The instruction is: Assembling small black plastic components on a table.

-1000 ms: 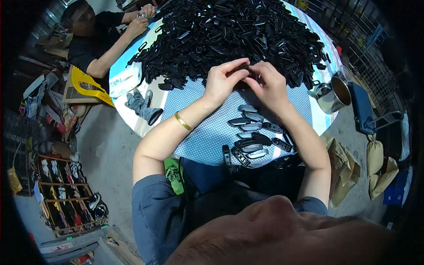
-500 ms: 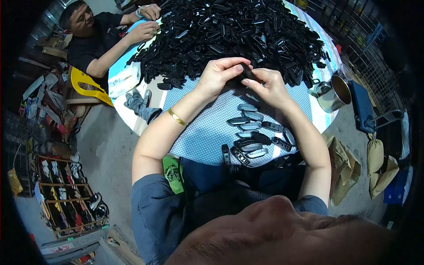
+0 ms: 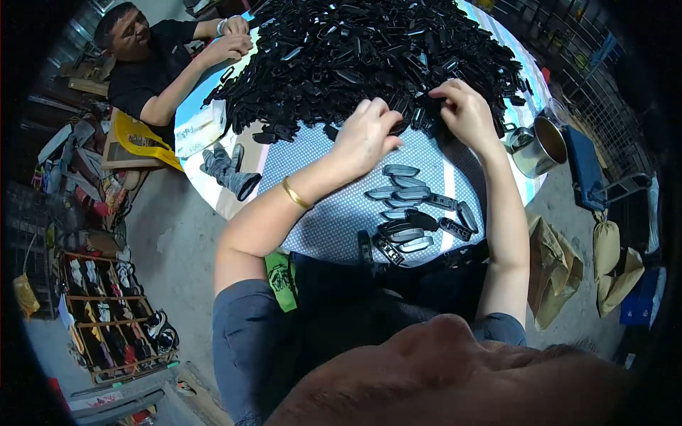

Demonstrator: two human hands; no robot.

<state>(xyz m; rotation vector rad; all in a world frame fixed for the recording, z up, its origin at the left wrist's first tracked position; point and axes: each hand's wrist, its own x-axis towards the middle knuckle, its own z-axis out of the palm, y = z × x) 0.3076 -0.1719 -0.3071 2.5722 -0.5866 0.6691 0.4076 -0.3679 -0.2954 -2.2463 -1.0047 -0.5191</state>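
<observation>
Over the near edge of a heap of black plastic pieces [image 3: 334, 60], my left hand [image 3: 366, 138] is bent at the fingers, its thumb apart from them. A dark piece [image 3: 401, 128] lies by its fingertips; no grip on it can be made out. My right hand [image 3: 467, 117] reaches to the heap's near right side, fingers pointing left, a gap between thumb and index finger. Between my forearms, several long oval black casings [image 3: 410, 193] lie in a loose group on the dotted cloth [image 3: 320, 206]. Some show a smooth grey-black face, others a hollow inside.
A metal cup [image 3: 538, 153] stands on the table's right. Grey gloves [image 3: 229, 170] and a white packet [image 3: 200, 131] lie on the left. At the far left a co-worker's hands [image 3: 229, 42] work at the heap's edge. A yellow chair [image 3: 138, 138] is beside the table.
My hands were together on a black piece above the cloth; now they are apart. The right moved up and right to the heap, the left slightly right and down. A casing joined the group.
</observation>
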